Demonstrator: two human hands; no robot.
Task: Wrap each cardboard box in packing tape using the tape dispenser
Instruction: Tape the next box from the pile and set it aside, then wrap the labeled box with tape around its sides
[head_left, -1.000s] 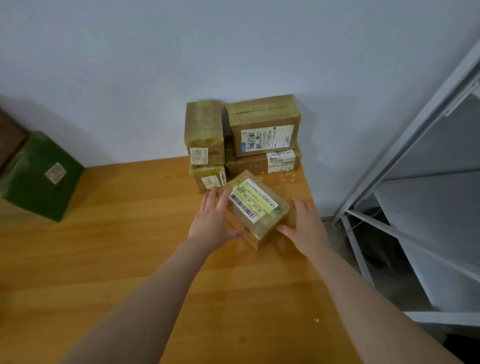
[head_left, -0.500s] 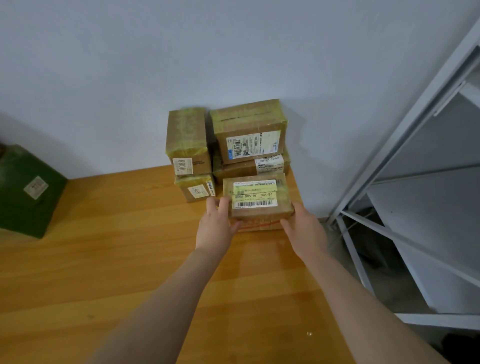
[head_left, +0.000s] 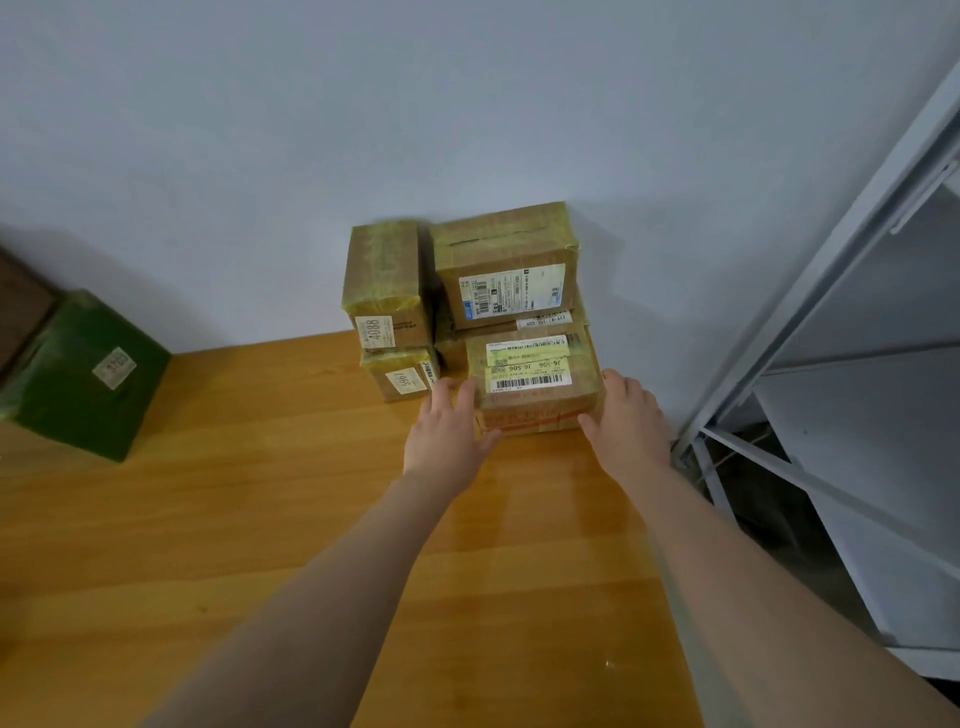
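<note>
A tape-wrapped cardboard box (head_left: 535, 400) with a yellow and white label lies flat on the wooden table (head_left: 260, 519), pushed against a stack of taped boxes (head_left: 498, 270) by the wall. My left hand (head_left: 447, 434) touches its left side with straight fingers. My right hand (head_left: 628, 421) touches its right side, fingers also extended. No tape dispenser is in view.
A green wrapped box (head_left: 83, 374) sits at the table's far left, with a brown box edge (head_left: 21, 306) behind it. A grey metal shelf frame (head_left: 831, 312) stands to the right, past the table's right edge. The white wall backs the stack.
Both hands turned the labelled box square and slid it back against the stack. It was angled and nearer me a second ago.
</note>
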